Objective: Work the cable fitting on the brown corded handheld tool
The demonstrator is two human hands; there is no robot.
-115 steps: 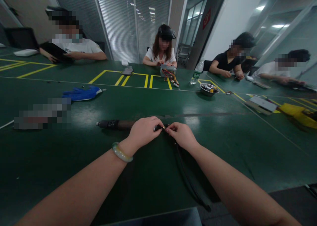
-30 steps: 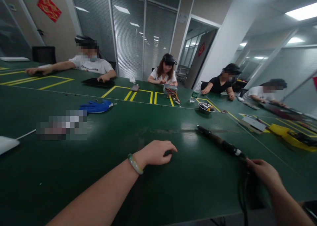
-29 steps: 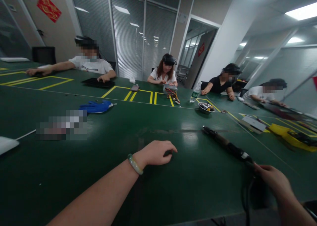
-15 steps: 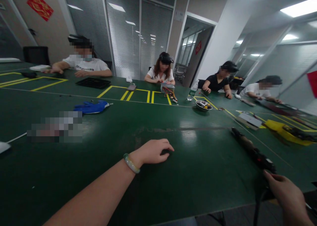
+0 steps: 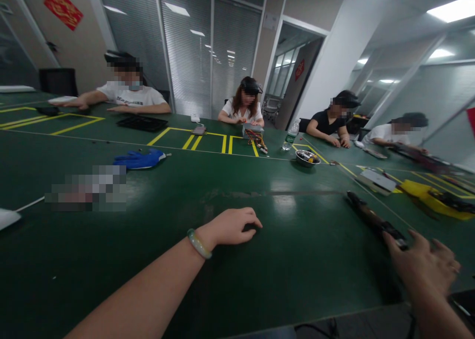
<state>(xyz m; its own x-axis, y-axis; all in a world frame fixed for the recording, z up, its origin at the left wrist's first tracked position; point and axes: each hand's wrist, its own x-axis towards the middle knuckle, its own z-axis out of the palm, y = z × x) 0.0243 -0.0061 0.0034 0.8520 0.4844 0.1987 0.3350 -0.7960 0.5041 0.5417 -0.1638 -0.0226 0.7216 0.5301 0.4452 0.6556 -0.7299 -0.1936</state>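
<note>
My right hand [image 5: 419,262] is at the lower right with its fingers spread, its fingertips at the rear end of a long corded tool [image 5: 371,219]. That tool has a brown and black barrel and lies slantwise on the green table top [image 5: 111,279]. Its cord is lost in the shadow under my hand. My left hand [image 5: 230,225] rests palm down on the table, lightly curled, holding nothing. A pale green bangle [image 5: 198,243] circles its wrist.
Across the table are a blue glove [image 5: 140,159], a steel bowl [image 5: 307,157], a water bottle [image 5: 291,136] and a grey box with coloured wires [image 5: 254,133]. A yellow object [image 5: 430,200] lies at right. Several co-workers sit along the far side.
The tool has shifted right and toward me across the earlier frames. My right hand has opened its fingers and risen slightly. My left hand has barely moved.
</note>
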